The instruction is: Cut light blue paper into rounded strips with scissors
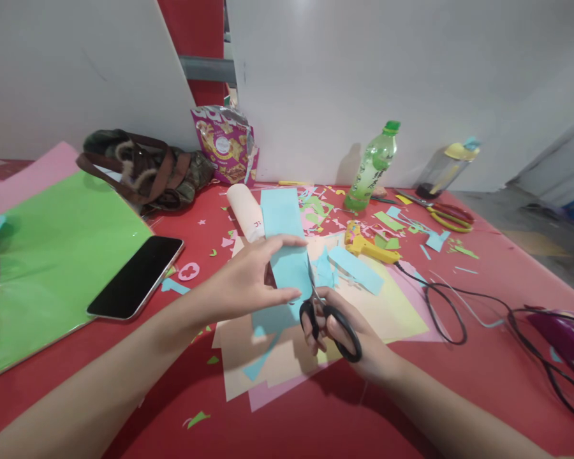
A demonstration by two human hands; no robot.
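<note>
Currently my left hand (246, 277) pinches the light-blue paper strip (282, 236) over the red table (459, 382), my right hand (351, 341) at its five o'clock clasps black scissors (326, 317), blades at its edge, cut seemingly barely begun.

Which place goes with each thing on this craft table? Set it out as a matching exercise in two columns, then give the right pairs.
Things
1. black scissors
2. blue paper strip
3. phone
4. green bottle

Places
A. lying partly on the green sheet
B. in the right hand
C. upright by the white wall
D. in the left hand

Pairs: 1-B, 2-D, 3-A, 4-C
</note>
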